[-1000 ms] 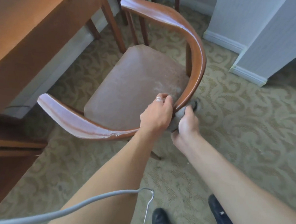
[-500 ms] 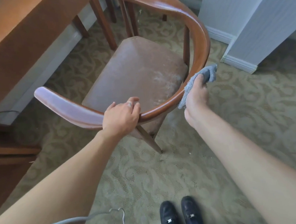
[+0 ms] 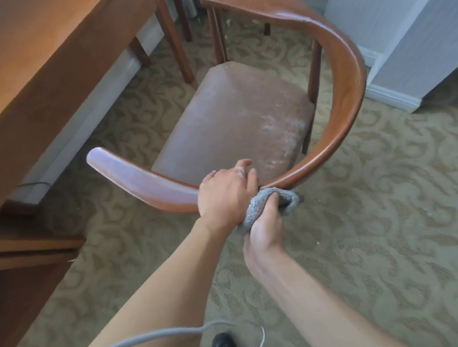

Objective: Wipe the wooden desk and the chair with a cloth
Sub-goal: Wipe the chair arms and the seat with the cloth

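Grey cloth (image 3: 264, 206), bunched at frame centre, is gripped by the right hand (image 3: 265, 230) and held against the underside of the curved backrest rail of the chair (image 3: 345, 58). Left hand (image 3: 228, 191) grips the same rail just beside it, fingers curled over the top. Brown seat shows whitish marks. Wooden desk (image 3: 24, 61) occupies the upper left; patterned carpet (image 3: 394, 213) lies beneath.
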A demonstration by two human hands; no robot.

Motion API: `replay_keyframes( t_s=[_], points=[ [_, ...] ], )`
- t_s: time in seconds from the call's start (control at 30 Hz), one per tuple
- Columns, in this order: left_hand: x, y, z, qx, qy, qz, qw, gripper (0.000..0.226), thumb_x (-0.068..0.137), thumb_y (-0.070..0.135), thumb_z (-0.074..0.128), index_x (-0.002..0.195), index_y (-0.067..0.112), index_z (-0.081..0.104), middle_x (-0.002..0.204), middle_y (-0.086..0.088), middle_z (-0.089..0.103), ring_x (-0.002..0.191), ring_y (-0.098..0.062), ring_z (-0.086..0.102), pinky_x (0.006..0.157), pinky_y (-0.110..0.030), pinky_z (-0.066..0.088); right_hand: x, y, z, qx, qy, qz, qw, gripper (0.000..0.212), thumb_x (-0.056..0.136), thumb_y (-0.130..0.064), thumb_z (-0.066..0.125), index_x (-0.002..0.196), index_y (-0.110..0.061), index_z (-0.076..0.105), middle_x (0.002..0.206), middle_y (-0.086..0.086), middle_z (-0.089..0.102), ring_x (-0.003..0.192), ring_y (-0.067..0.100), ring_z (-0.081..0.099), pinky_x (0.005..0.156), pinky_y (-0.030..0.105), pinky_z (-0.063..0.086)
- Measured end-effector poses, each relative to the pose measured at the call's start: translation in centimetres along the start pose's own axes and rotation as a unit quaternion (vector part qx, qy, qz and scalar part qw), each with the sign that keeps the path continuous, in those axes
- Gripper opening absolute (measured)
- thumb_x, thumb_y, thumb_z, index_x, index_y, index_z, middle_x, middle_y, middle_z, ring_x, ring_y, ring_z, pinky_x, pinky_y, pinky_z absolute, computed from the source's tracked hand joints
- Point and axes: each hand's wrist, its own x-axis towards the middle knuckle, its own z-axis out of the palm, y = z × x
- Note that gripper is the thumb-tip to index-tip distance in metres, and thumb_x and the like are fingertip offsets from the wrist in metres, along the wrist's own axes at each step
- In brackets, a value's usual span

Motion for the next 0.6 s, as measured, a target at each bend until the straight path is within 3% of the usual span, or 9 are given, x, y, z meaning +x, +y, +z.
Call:
replay_keyframes(
  t_s=[0.1,0.2,0.23,0.3,0.37,0.43,0.5,0.57,0.6],
  points=[
    [-0.1,-0.3,-0.1,-0.019,-0.02,0.019,0.999,0.05,0.099,0.048,0.026,0.136,0.029,0.055,0.109,-0.006,0.075,0.109,-0.026,0.066,0.104,-0.039,0.04,0.6,0.6,-0.2,-0.071,0.046,-0.063,0.994,0.042,0.107,-0.041,0.037,0.127,-0.013,0.061,0.122,0.004,0.07,0.114,0.024,0.066,0.107,0.045,0.048],
    [-0.1,-1.8,-0.8,-0.113,-0.057,0.071,0.989,0.044,0.103,0.04,0.025,0.132,0.023,0.054,0.133,0.0,0.066,0.121,-0.025,0.06,0.119,-0.048,0.021,1.6,-0.4,-0.2,-0.132,0.14,-0.159,0.968,0.034,0.106,-0.03,0.041,0.083,-0.011,0.058,0.068,-0.011,0.069,0.073,0.017,0.065,0.074,0.032,0.053],
    [-0.1,-2.9,-1.3,-0.131,-0.052,0.079,0.987,0.042,0.104,0.038,0.027,0.131,0.021,0.054,0.13,-0.002,0.068,0.12,-0.026,0.06,0.119,-0.048,0.019,1.9,-1.2,-0.1,-0.151,0.168,-0.177,0.958,0.033,0.105,-0.029,0.041,0.082,-0.012,0.058,0.062,-0.011,0.065,0.072,0.02,0.062,0.07,0.031,0.049],
    [0.5,-6.5,-2.6,-0.092,-0.015,0.084,0.992,0.041,0.105,0.037,0.03,0.131,0.019,0.055,0.107,-0.008,0.075,0.111,-0.026,0.065,0.119,-0.043,0.02,2.6,-2.6,0.1,-0.176,0.209,-0.193,0.942,0.032,0.105,-0.036,0.039,0.106,-0.012,0.06,0.084,-0.003,0.065,0.086,0.023,0.059,0.078,0.032,0.044],
    [1.5,-10.8,-3.8,-0.007,0.027,0.093,0.995,0.038,0.105,0.033,0.032,0.127,0.019,0.06,0.093,-0.01,0.076,0.101,-0.027,0.069,0.119,-0.039,0.021,2.6,-3.2,0.4,-0.183,0.237,-0.195,0.934,0.044,0.106,-0.042,0.034,0.131,-0.01,0.053,0.11,0.001,0.057,0.098,0.021,0.054,0.085,0.03,0.038],
    [2.4,-14.1,-4.5,0.032,0.035,0.093,0.995,0.037,0.105,0.031,0.032,0.126,0.02,0.061,0.089,-0.007,0.076,0.099,-0.025,0.069,0.121,-0.04,0.02,2.1,-2.6,1.1,-0.207,0.258,-0.204,0.921,0.047,0.107,-0.042,0.033,0.135,-0.009,0.05,0.116,0.005,0.055,0.101,0.022,0.052,0.086,0.029,0.035],
    [3.0,-15.5,-4.4,0.024,0.018,0.086,0.996,0.039,0.104,0.033,0.028,0.13,0.024,0.056,0.09,-0.002,0.076,0.103,-0.019,0.069,0.121,-0.041,0.02,1.1,-0.9,2.3,-0.218,0.269,-0.211,0.914,0.037,0.108,-0.037,0.034,0.131,-0.014,0.05,0.111,0.004,0.055,0.098,0.021,0.052,0.084,0.026,0.032],
    [3.4,-15.6,-3.8,0.015,0.009,0.091,0.996,0.042,0.102,0.036,0.023,0.135,0.029,0.049,0.091,0.004,0.077,0.105,-0.014,0.068,0.12,-0.039,0.022,0.2,1.5,3.7,-0.226,0.271,-0.191,0.916,0.035,0.108,-0.035,0.035,0.134,-0.014,0.047,0.115,0.002,0.057,0.102,0.023,0.055,0.095,0.026,0.035],
    [3.4,-15.7,-3.6,0.011,0.009,0.092,0.996,0.044,0.102,0.037,0.022,0.136,0.03,0.048,0.09,0.005,0.077,0.104,-0.012,0.068,0.12,-0.039,0.023,-0.3,2.8,4.4,-0.246,0.272,-0.175,0.914,0.04,0.108,-0.036,0.034,0.137,-0.012,0.045,0.125,0.006,0.061,0.11,0.028,0.058,0.105,0.033,0.037]
  ],
)
